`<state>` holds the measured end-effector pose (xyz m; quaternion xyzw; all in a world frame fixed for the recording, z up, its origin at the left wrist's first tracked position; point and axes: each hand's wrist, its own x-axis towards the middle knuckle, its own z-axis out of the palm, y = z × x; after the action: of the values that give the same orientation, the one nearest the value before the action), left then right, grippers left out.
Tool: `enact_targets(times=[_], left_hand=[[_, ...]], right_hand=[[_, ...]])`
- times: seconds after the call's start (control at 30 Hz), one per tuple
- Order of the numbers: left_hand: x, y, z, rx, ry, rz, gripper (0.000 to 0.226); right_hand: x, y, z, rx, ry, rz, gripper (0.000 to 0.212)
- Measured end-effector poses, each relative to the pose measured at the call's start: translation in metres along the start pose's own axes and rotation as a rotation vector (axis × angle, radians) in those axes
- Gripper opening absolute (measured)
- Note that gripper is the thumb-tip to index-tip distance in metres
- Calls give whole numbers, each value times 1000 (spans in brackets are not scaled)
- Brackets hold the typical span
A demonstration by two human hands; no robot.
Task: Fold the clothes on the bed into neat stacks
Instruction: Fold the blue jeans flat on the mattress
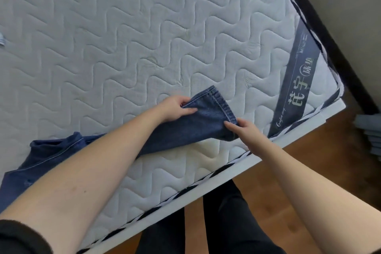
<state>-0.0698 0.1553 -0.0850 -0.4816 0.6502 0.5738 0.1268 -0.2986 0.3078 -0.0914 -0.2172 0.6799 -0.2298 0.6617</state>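
A pair of dark blue jeans (198,123) lies along the near edge of the white quilted mattress (127,33), running from lower left to the hem at centre. My left hand (175,108) pinches one side of the leg hem. At the hem's opposite corner my right hand (241,129) pinches the cloth with its fingertips. The hem is lifted slightly off the mattress between the two hands. My left forearm covers the middle of the jeans.
A dark label band (296,82) with white lettering crosses the mattress's right corner. Wooden floor (309,171) lies beyond the bed edge, with my legs in black trousers (222,225) standing there. A scrap of pale cloth (2,40) shows at the left edge.
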Motion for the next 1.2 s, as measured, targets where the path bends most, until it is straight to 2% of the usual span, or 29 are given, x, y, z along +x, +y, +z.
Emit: enact_targets(times=[0.07, 0.13, 0.3, 0.4, 0.5, 0.57, 0.7, 0.77, 0.83, 0.9, 0.97, 1.07, 1.2], left_hand=[[5, 9, -22, 71, -21, 35, 12], [16, 18, -39, 209, -13, 65, 19], [45, 39, -56, 195, 193, 71, 24], [56, 36, -58, 142, 348, 5, 27], [59, 30, -59, 66, 404, 7, 27], [58, 27, -63, 74, 408, 26, 25], [59, 28, -73, 106, 394, 51, 22], [62, 27, -79, 89, 422, 38, 22], [65, 28, -82, 37, 425, 13, 32], [68, 28, -81, 73, 431, -21, 34], [73, 27, -76, 151, 491, -37, 22], [81, 36, -73, 133, 557, -32, 16], [105, 57, -60, 176, 467, 41, 17]], right_hand=[[3, -13, -7, -159, -26, -70, 15], [11, -27, -12, -338, 33, -165, 17], [40, -57, -16, -291, 243, -164, 26], [50, -52, -14, -66, 165, -45, 40], [55, -37, -4, -95, 69, 47, 27], [60, -32, 7, 49, 141, 54, 25], [73, -39, 24, 225, 285, 120, 58], [81, -49, 31, 495, 335, 194, 52], [88, -63, 36, 763, 356, 254, 34], [91, -68, 36, 827, 361, 224, 25], [87, -66, 32, 798, 375, 157, 23], [69, -49, 15, 625, 440, 89, 13], [50, -23, -12, 268, 490, 4, 14]])
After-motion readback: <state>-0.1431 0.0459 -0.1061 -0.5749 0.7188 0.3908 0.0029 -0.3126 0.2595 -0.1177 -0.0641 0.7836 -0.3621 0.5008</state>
